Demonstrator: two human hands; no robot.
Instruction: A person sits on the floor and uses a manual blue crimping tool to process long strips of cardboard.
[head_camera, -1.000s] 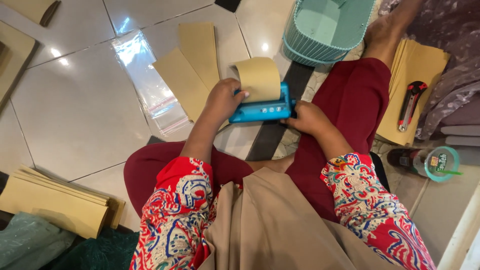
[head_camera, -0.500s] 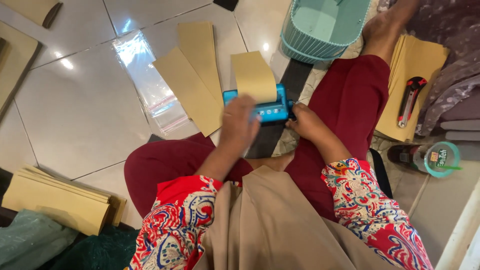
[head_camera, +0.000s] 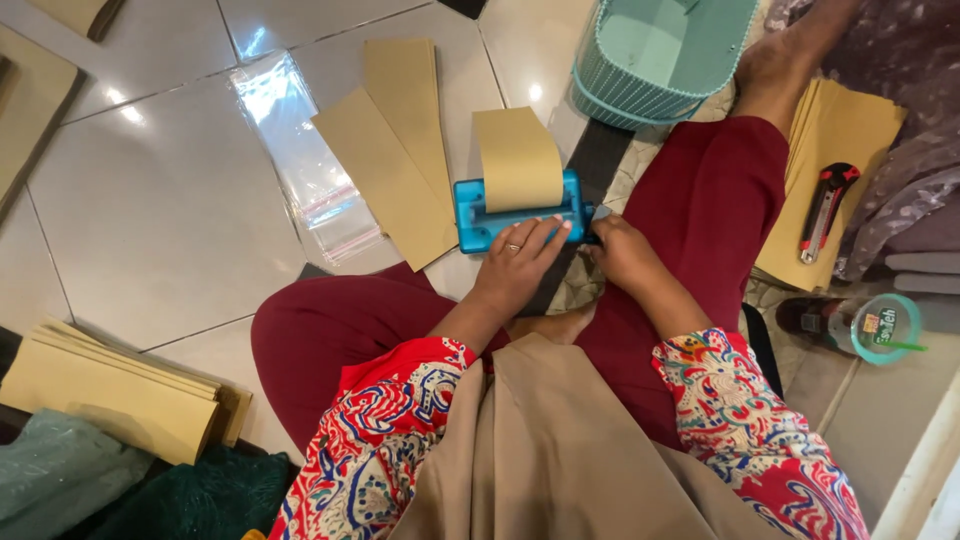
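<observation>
Left hand (head_camera: 520, 268) lies flat, fingers spread loosely, palm down on the near edge of the blue paper machine (head_camera: 520, 212); we see a ring on one finger. Right hand (head_camera: 622, 252) sits just right of it, fingers curled round the machine's right end, probably a crank, but we cannot tell exactly what it grips. Between and just beyond both hands, a tan paper strip (head_camera: 517, 158) stands up out of the machine's slot, curving away from us. Further left of the left hand, two more tan strips (head_camera: 398, 150) lie on the white tile floor (head_camera: 160, 220), overlapping, with a clear plastic sleeve (head_camera: 300, 160) beside them. Beyond the right hand sits a teal basket (head_camera: 660, 60). Well right of the right hand, a red and black utility knife (head_camera: 826, 210) rests on a stack of tan sheets (head_camera: 850, 130). Near our left elbow, another stack of tan paper (head_camera: 110, 385).
</observation>
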